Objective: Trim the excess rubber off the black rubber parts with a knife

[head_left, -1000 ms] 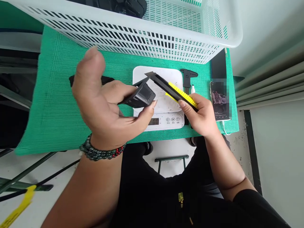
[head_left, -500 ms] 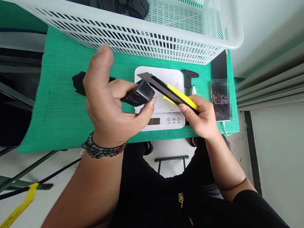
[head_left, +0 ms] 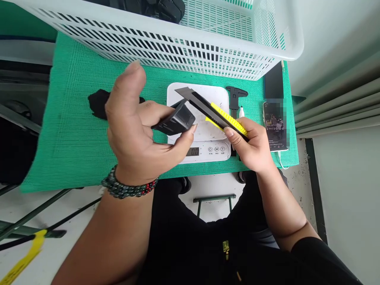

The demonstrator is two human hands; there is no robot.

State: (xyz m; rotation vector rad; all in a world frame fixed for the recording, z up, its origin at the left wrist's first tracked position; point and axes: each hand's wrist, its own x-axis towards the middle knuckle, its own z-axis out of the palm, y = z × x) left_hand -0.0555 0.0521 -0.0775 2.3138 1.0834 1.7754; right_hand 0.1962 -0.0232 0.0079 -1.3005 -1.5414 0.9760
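Note:
My left hand (head_left: 136, 130) is closed on a black plastic part (head_left: 177, 119), a box-like piece pinched between thumb and fingers; its far end is hidden by the hand. A yellow and black utility knife (head_left: 221, 116) is gripped in my right hand (head_left: 252, 144), its blade out and pointing up to the left. The blade tip lies just above the black part's upper edge; whether they touch I cannot tell. Beneath both hands is a white digital scale (head_left: 212, 152) whose display reads zero.
A white plastic basket (head_left: 237, 53) holding black parts (head_left: 169, 10) stands at the back. Right of the scale lie a black caliper (head_left: 235, 95), a white marker (head_left: 241, 112) and a phone (head_left: 276, 128) with a cable. Black cloth-like material (head_left: 98, 103) lies left on the green mat (head_left: 74, 150).
The black part has turned slightly in my left hand, showing more of its end face. The knife's blade tip has shifted a little to the right.

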